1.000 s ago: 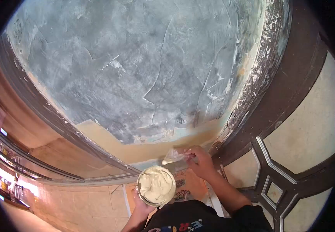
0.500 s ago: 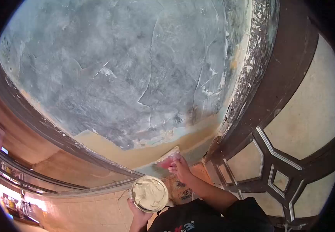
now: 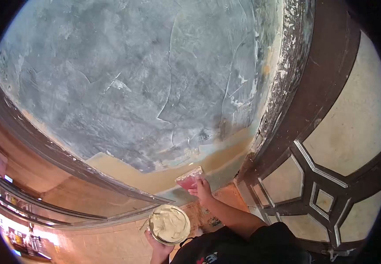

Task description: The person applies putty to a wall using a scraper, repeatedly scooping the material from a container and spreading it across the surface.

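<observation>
My right hand (image 3: 202, 190) grips a reddish spreader (image 3: 189, 178) whose edge carries pale paste. The spreader's edge lies against the tan band (image 3: 155, 178) along the bottom of the grey-blue wall (image 3: 124, 88); whether it touches cannot be made out. Below and to the left, my left hand (image 3: 159, 246) holds a round tub (image 3: 169, 224) of cream-coloured paste from its lower left side, with some fingers hidden beneath it. A thin flat tool (image 3: 144, 225) shows at the tub's left rim, near the left hand's fingers.
Dark wood framing (image 3: 287, 119) with pale panels (image 3: 344, 127) stands on the right. A brown frame and glass-like panels curve along the left. Tiled floor (image 3: 98, 244) lies below, with an orange-brown stained patch (image 3: 231, 197) near the wall's foot.
The spreader has moved slightly left, and its pasted edge is seen more broadly. The tub sits slightly lower in view. The camera view has shifted a little.
</observation>
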A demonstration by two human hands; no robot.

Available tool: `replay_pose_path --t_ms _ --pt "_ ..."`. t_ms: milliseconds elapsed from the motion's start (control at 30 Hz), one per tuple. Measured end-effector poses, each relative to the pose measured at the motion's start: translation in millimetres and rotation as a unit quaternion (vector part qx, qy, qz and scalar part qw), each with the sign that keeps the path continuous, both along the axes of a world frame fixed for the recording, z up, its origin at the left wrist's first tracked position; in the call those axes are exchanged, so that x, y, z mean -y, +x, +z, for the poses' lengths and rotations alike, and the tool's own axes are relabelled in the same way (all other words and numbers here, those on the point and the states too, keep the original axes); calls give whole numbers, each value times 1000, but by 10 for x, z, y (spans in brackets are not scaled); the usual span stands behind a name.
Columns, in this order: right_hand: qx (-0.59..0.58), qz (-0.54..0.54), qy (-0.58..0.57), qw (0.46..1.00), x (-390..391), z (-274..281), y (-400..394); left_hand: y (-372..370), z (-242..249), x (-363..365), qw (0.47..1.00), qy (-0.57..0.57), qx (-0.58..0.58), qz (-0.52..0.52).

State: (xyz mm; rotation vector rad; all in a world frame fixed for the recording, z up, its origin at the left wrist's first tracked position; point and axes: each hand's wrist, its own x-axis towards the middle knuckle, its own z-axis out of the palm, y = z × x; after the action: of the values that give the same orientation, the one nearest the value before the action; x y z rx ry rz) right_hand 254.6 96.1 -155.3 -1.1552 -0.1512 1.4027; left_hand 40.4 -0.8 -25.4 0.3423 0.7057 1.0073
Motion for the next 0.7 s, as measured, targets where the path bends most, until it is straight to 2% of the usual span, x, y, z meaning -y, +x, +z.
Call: replay_pose_path --t_ms 133,200,233,300,367,500,567,667,700 --pt "6 -41 76 996 -47 247 -82 49 113 0 999 30 -42 -12" --pt "11 -46 111 993 -76 276 -66 76 161 3 977 176 -111 -47" --pt "18 -47 97 994 -106 227 -46 67 25 -75 1000 0 1 -24" --pt "25 -50 84 995 -115 122 -17 53 -34 -109 1000 -1 5 -30" --pt "8 -24 24 999 -22 -3 -18 43 -58 -114 999 -7 30 -37" --pt "2 -25 32 999 16 233 -58 76 -42 -141 999 -5 13 -35" --pt "-7 -36 90 995 -54 377 -93 79 -37 -134 999 -10 15 -38" --pt "18 -31 69 997 -137 358 -44 105 -46 -162 999 -1 21 -50" --pt "13 -46 66 997 -154 163 -34 102 -69 -180 998 1 24 -53"
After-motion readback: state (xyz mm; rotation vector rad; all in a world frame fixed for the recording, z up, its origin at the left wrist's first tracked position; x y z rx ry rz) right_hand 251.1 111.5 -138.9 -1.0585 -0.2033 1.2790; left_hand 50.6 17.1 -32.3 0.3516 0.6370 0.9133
